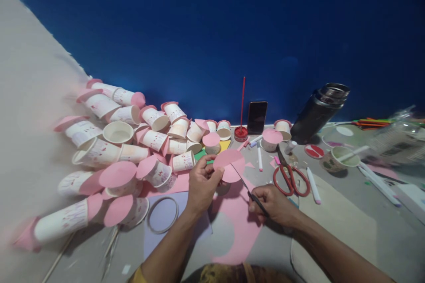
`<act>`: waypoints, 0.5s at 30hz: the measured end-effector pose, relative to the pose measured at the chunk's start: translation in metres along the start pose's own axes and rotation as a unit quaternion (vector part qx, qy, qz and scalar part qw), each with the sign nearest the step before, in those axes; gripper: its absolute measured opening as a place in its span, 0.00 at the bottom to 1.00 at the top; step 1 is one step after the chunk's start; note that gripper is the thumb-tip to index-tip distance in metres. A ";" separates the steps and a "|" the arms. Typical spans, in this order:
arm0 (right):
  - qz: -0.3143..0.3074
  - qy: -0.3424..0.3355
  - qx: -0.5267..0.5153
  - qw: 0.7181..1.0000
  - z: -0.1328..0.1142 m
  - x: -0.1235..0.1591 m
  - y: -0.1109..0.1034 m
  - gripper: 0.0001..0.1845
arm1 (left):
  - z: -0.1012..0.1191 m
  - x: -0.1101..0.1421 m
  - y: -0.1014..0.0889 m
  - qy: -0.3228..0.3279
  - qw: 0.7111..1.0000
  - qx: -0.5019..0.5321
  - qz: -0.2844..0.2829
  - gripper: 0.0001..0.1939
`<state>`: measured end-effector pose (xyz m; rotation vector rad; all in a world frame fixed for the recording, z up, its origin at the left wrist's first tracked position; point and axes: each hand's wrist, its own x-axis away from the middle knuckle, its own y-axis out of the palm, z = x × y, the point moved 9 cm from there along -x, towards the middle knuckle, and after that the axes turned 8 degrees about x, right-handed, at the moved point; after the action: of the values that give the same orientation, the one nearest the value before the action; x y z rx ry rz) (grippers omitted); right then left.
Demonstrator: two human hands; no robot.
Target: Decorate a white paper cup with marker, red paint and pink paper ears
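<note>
A pink paper circle point(235, 159) is pinched at its left edge between the thumb and fingers of my left hand point(206, 180). My right hand point(274, 205) grips a pair of scissors with dark handles point(258, 203). Their thin blade reaches up and left to about the middle of the circle, over its surface. Below both hands lies a pink paper sheet point(241, 225) with a round piece cut out of it. To the right of the circle rests a second pair of scissors, with red handles point(291, 180).
Paper cups with pink paper pieces point(122, 174) crowd the left side. A lilac sheet bears a ring point(178, 214). Behind stand a red stick holder point(241, 134), a phone point(257, 117) and a dark flask point(315, 115). Markers point(314, 185) and a clear bottle point(398, 141) are on the right.
</note>
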<state>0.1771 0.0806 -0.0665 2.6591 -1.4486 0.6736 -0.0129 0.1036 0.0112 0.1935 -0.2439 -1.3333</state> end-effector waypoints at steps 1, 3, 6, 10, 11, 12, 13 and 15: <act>-0.001 0.001 -0.005 1.000 0.001 0.000 0.000 0.22 | 0.000 0.000 -0.001 0.000 1.000 -0.001 0.002 0.23; -0.004 0.001 -0.010 1.000 0.002 0.000 0.001 0.22 | -0.001 0.000 -0.002 0.002 1.000 -0.004 0.007 0.23; -0.005 -0.001 -0.016 1.000 0.002 -0.001 0.002 0.20 | -0.002 0.000 -0.004 0.004 1.000 -0.009 0.009 0.23; -0.009 0.000 -0.022 1.000 0.002 -0.001 0.002 0.20 | -0.002 0.000 -0.005 0.002 1.000 -0.011 0.009 0.23; -0.010 0.000 -0.023 1.000 0.002 -0.001 0.002 0.21 | -0.001 0.000 -0.005 0.000 1.000 -0.010 0.011 0.23; -0.010 0.000 -0.023 1.000 0.003 -0.001 0.002 0.21 | -0.001 0.000 -0.005 -0.002 1.000 -0.007 0.012 0.23; -0.011 0.000 -0.022 1.000 0.003 -0.001 0.002 0.22 | -0.001 0.000 -0.005 -0.005 1.000 -0.005 0.013 0.23; -0.011 0.001 -0.020 1.000 0.004 -0.001 0.002 0.22 | -0.001 0.000 -0.004 -0.011 1.000 0.001 0.013 0.24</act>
<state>0.1764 0.0791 -0.0711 2.6394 -1.4148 0.6393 -0.0166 0.1026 0.0092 0.1757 -0.2655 -1.3100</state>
